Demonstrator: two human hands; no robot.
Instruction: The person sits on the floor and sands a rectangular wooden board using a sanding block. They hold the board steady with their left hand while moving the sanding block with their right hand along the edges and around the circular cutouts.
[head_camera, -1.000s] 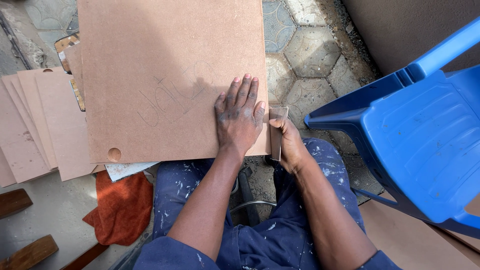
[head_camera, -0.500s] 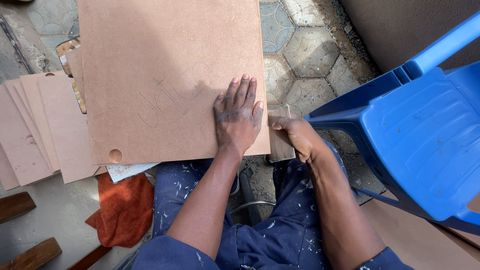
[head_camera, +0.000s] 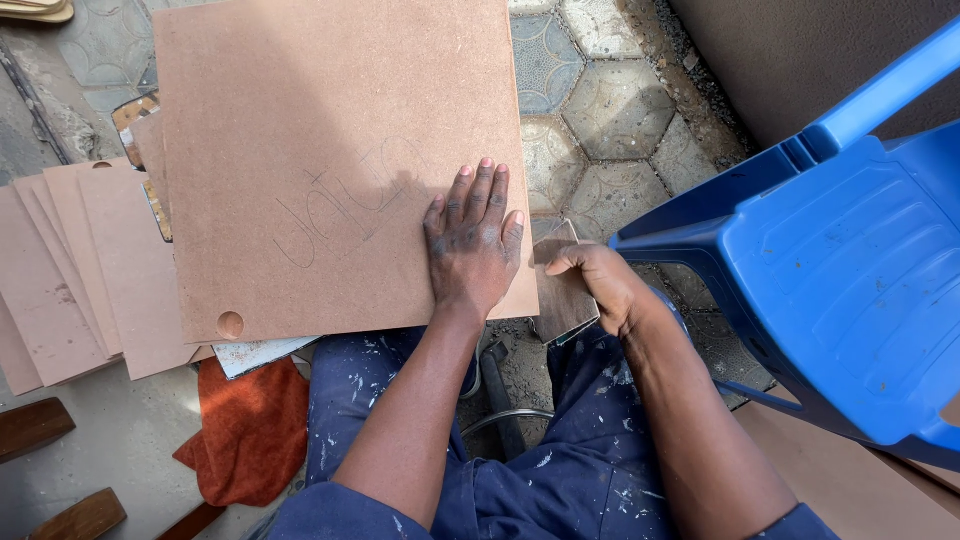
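A large brown fibreboard panel (head_camera: 330, 160) lies flat in front of me, with faint pencil lines on its face and a round hole near its lower left corner. My left hand (head_camera: 472, 245) rests flat on the panel's lower right part, fingers spread. Just right of the panel's edge, my right hand (head_camera: 600, 285) grips a small brown rectangular block (head_camera: 560, 300) beside that edge. My knees in paint-spattered blue trousers (head_camera: 590, 470) are under the hands.
A fan of thinner brown boards (head_camera: 70, 270) lies at the left. An orange cloth (head_camera: 250, 430) sits by my left knee. A blue plastic chair (head_camera: 850, 270) stands close at the right. Wooden pieces (head_camera: 35, 425) lie at lower left on the paved ground.
My right hand has moved the small block from against the panel's right edge a little rightward and down. My left hand stays flat on the panel.
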